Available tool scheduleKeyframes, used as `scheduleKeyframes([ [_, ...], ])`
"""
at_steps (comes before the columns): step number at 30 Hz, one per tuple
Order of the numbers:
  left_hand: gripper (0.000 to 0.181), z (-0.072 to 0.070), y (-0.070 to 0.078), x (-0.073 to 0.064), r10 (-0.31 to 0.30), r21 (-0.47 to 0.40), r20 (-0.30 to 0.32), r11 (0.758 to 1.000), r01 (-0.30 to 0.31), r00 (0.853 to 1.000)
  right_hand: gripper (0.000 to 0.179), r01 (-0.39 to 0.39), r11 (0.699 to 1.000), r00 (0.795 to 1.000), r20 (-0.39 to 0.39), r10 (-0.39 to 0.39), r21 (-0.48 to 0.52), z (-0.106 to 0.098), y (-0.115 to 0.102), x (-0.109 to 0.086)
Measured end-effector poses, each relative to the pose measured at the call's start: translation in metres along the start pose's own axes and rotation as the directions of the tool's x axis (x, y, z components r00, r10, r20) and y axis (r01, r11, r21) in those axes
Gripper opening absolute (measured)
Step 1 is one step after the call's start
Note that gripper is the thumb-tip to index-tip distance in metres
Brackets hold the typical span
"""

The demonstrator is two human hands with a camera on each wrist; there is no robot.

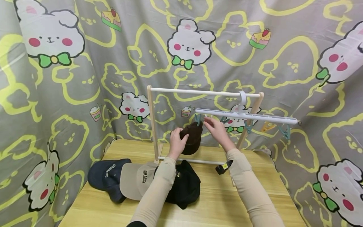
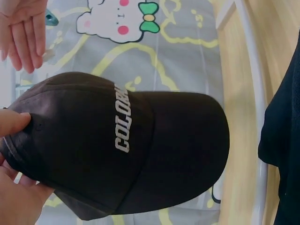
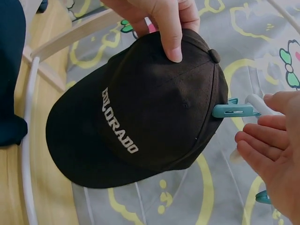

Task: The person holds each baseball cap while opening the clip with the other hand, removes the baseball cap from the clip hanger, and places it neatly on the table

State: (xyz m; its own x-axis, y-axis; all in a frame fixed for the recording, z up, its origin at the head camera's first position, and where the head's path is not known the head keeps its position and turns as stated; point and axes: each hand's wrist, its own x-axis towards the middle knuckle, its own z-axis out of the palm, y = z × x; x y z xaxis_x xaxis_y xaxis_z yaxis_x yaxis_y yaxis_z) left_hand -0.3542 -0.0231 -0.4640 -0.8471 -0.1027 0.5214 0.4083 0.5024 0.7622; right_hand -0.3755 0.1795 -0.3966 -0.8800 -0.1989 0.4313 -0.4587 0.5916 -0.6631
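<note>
A dark brown cap (image 1: 192,138) with COLORADO lettering hangs brim-down below the left end of a pale hanger bar (image 1: 221,113). My left hand (image 1: 178,143) grips it, with the thumb (image 2: 14,121) on the crown and the fingers partly hidden behind. A teal clip (image 3: 233,110) bites the cap's back edge. Beside that clip is my right hand (image 1: 216,129), its fingers fairly straight and holding nothing, the fingertips (image 3: 248,138) just off the clip in the right wrist view.
The hanger hooks over the top rod (image 1: 195,92) of a wooden rack (image 1: 153,126). More clips (image 1: 249,126) hang along its bar. A navy cap (image 1: 105,175), a beige cap (image 1: 133,181) and a black cap (image 1: 187,186) lie on the wooden table (image 1: 221,201). Behind hangs a patterned curtain (image 1: 113,47).
</note>
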Motion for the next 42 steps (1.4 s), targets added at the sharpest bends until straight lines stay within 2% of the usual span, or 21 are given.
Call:
scheduleKeyframes([
  [9, 0.019, -0.006, 0.001, 0.0, -0.023, -0.055, 0.044, 0.998, 0.026, 0.999, 0.047, -0.105, 0.993, 0.988, 0.116, 0.099, 0.045, -0.002, -0.004, 0.007],
  [17, 0.019, -0.007, -0.001, 0.0, 0.007, -0.05, 0.034, 0.999, -0.006, 0.999, 0.049, -0.118, 0.991, 0.975, 0.196, 0.103, 0.064, 0.002, -0.007, 0.013],
  [25, 0.018, -0.01, 0.002, -0.001, 0.01, -0.055, 0.064, 0.998, -0.006, 0.998, 0.048, -0.149, 0.979, 0.972, 0.203, 0.119, 0.138, 0.007, -0.011, 0.018],
  [34, 0.019, -0.012, 0.008, -0.004, 0.074, -0.074, 0.058, 0.995, -0.07, 0.996, 0.051, -0.141, 0.985, 0.985, 0.113, 0.13, 0.097, 0.015, -0.009, 0.024],
  [38, 0.018, -0.011, 0.009, -0.006, 0.099, -0.08, 0.058, 0.992, -0.094, 0.993, 0.049, -0.194, 0.975, 0.977, 0.113, 0.182, 0.11, 0.019, -0.012, 0.027],
  [42, 0.018, -0.012, 0.009, -0.008, 0.121, -0.076, 0.04, 0.99, -0.118, 0.992, 0.045, -0.264, 0.956, 0.96, 0.137, 0.246, 0.131, 0.022, -0.017, 0.029],
])
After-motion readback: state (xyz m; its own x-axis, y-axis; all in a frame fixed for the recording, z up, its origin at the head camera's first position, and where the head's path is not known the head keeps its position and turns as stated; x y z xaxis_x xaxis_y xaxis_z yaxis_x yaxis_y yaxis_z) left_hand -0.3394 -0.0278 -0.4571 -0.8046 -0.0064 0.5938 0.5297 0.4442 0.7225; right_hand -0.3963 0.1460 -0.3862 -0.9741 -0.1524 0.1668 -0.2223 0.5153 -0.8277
